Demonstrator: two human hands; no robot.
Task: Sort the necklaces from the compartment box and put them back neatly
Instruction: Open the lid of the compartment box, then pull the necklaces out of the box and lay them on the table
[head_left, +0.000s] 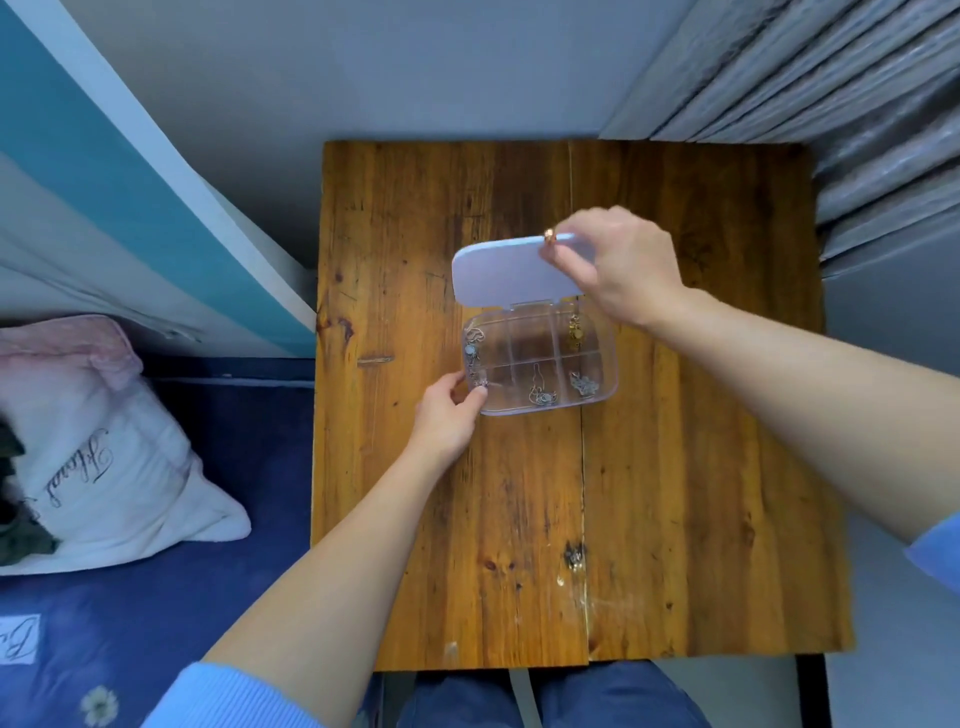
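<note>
A clear plastic compartment box sits in the middle of the wooden table. Its pale lilac lid stands raised at the far side. My right hand pinches the lid's upper right edge. My left hand grips the box's near left corner. Silver necklaces lie in the left compartment and in two front compartments. A gold necklace lies in the back right compartment. Two back middle compartments look empty.
A bed with a dark blue sheet and a white and pink pillow lies left of the table. Grey curtain folds hang at the right. My lap is at the table's near edge.
</note>
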